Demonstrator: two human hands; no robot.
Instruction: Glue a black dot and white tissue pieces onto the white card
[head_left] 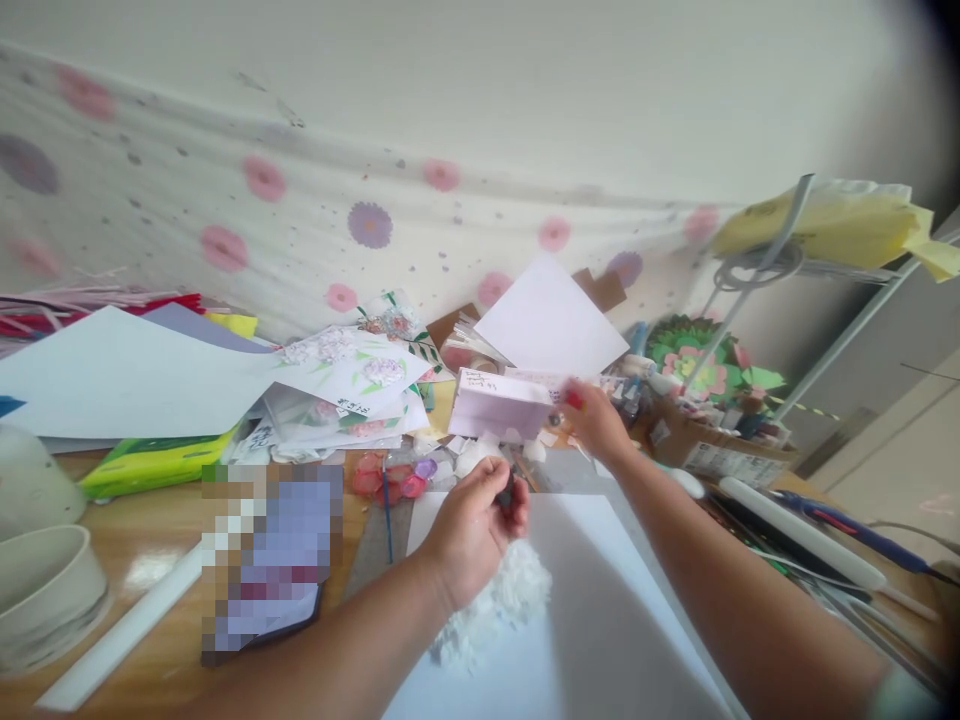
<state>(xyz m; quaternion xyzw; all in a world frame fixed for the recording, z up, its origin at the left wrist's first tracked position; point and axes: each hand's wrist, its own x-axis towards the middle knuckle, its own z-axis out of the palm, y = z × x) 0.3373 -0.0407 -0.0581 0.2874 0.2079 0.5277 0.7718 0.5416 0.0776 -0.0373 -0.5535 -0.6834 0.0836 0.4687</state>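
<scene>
While the right hand (596, 420) pinches a lilac card (499, 405) near the far edge of the table (161, 520), the left hand (472, 530) grips a dark tool (507, 493) over white fluff (510, 590); light, steady holds suit best

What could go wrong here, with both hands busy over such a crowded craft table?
The right hand grips the lilac box by one end only, so it might tilt or slip onto the pink pieces beneath. The left hand, closed on a small dark object, hangs just above the white fluffy tuft and could flatten it. The loose paper pile behind looks ready to slide if nudged.
</scene>
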